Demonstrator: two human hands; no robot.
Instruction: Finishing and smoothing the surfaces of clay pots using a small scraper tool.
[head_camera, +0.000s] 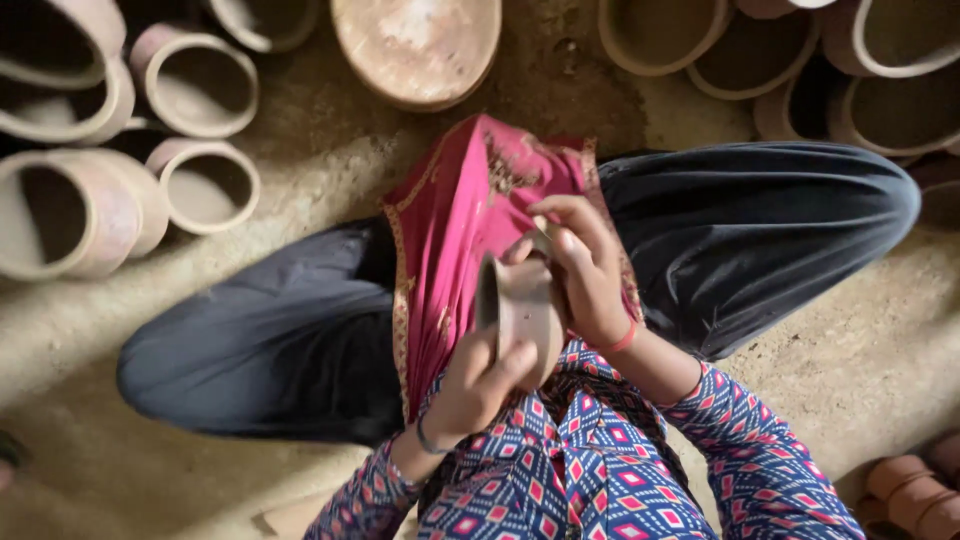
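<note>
I sit cross-legged on the earthen floor (300, 180). My left hand (478, 385) has its fingers closed around the lower side of a small clay cup (522, 312) over my lap. My right hand (585, 265) grips its upper rim, fingers curled on it. Larger clay pots (195, 85) stand well apart, beyond my knees, with bare ground between.
</note>
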